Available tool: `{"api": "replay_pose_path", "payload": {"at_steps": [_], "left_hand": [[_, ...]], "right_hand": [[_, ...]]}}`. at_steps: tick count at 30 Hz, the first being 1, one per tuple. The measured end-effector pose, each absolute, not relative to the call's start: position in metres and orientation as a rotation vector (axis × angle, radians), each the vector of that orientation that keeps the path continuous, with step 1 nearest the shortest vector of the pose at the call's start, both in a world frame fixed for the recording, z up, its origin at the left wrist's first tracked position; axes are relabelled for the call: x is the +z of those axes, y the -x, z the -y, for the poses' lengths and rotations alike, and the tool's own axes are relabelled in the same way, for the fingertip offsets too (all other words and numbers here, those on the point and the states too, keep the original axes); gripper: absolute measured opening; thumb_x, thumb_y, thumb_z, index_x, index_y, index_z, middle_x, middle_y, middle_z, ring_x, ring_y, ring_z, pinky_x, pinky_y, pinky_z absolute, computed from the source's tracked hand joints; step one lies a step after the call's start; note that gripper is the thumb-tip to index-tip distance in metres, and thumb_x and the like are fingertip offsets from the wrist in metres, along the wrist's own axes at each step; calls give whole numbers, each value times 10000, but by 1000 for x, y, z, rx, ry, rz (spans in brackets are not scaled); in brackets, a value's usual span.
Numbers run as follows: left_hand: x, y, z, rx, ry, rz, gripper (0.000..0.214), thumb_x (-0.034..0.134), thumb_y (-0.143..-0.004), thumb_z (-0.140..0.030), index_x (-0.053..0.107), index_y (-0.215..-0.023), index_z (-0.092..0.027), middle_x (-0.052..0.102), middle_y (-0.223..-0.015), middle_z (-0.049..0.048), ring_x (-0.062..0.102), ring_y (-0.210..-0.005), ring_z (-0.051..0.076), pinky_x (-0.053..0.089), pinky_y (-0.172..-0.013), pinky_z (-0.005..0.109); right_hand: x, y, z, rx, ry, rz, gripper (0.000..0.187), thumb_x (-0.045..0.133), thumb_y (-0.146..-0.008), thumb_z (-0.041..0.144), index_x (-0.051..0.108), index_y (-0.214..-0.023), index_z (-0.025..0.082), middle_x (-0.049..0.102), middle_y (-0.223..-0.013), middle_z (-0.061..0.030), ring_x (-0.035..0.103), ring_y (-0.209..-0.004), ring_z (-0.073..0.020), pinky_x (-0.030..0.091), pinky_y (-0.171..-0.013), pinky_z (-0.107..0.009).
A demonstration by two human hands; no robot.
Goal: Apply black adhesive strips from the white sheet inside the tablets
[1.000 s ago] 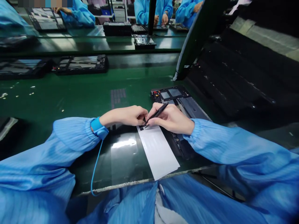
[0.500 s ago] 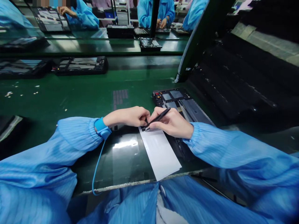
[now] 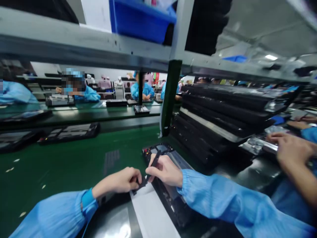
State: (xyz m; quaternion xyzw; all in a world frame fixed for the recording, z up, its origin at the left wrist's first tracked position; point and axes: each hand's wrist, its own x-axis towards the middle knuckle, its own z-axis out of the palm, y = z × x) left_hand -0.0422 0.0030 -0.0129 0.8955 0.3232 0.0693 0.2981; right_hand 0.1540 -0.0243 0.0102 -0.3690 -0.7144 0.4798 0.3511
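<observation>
My right hand [image 3: 164, 170] is closed round slim black tweezers [image 3: 155, 160], which slant down toward the far end of a white paper sheet [image 3: 155, 211]. Small black pieces [image 3: 139, 189] lie along that end of the sheet. My left hand [image 3: 125, 179], with a blue band [image 3: 88, 199] at its wrist, pinches the sheet's far end; its fingertips are partly hidden. Under and beyond my right hand is a black device housing [image 3: 170, 201] with parts showing inside, close to the sheet's right edge.
Black housings [image 3: 210, 129] are stacked at the right, beside a green post [image 3: 170, 99]. Other open housings [image 3: 71, 132] sit at the back left. A co-worker's hand [image 3: 292, 148] is at the far right. Overhead, a shelf beam [image 3: 99, 49] bears a blue bin [image 3: 146, 23].
My view has tilted up and turned right, so the shelf and a co-worker's hand now show. Both hands stay at the sheet's far end, tweezers still in the right, now steeper.
</observation>
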Motion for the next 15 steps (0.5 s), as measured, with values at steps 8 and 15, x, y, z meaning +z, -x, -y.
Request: {"api": "replay_pose_path", "payload": {"at_steps": [8,15], "left_hand": [[-9,23,9,562,-2279,-1112,181,422,-809,-371,488,-778,-205,557,-657,26,517,-581,162,402,-522,280],[-19,12,28,1010,-2369,-993,137,459,-782,-149,413,-908,-178,533,-957,74,510,-873,167,429,-777,312]], "right_hand": [[7,-195,10,900,1046,1639,277,569,-784,350,396,-643,186,504,-500,54,619,-461,-140,490,-442,-230],[-13,-190,23,772,1058,1604,260,560,-794,322,414,-626,188,489,-515,44,605,-434,-131,476,-368,-212]]}}
